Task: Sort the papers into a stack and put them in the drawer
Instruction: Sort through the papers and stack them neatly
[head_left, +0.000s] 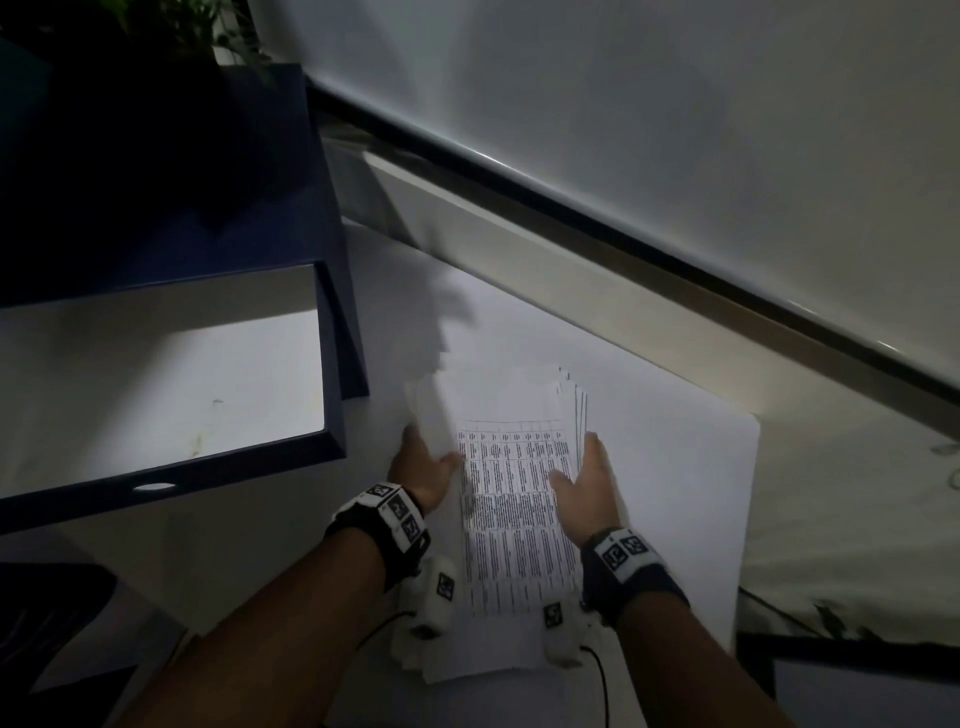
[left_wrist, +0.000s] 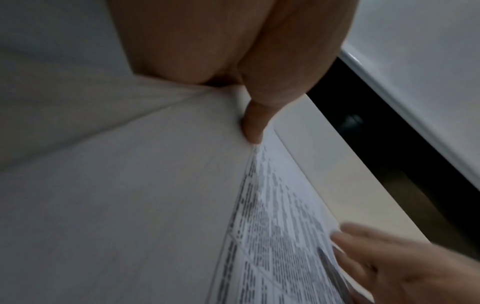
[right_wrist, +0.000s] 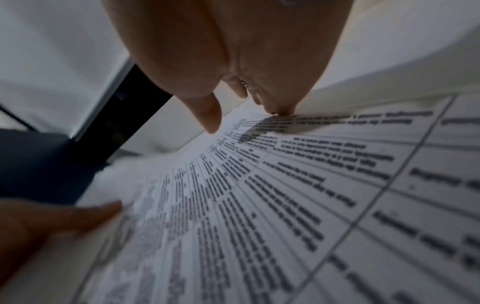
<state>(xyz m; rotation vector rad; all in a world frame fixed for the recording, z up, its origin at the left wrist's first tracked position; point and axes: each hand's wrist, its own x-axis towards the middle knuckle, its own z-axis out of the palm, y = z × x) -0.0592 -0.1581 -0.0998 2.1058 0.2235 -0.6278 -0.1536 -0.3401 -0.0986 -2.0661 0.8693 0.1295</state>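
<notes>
A stack of printed papers (head_left: 519, 519) with table-like text lies on a large white sheet, between my two hands. My left hand (head_left: 423, 465) grips the stack's left edge, which curls upward; its thumb (left_wrist: 253, 123) presses on the paper (left_wrist: 272, 226). My right hand (head_left: 589, 483) lies along the right edge with straight fingers, its thumb over the top page (right_wrist: 285, 195). The sheets fan out unevenly at the far right corner. The dark blue drawer (head_left: 182, 467) stands pulled open at the left, its pale inside bare.
The large white sheet (head_left: 675, 493) covers the surface under the stack. The dark blue cabinet (head_left: 156, 182) rises behind the drawer, with a plant (head_left: 171, 26) on top. A beige ledge (head_left: 571, 260) and dark rail run diagonally along the wall behind.
</notes>
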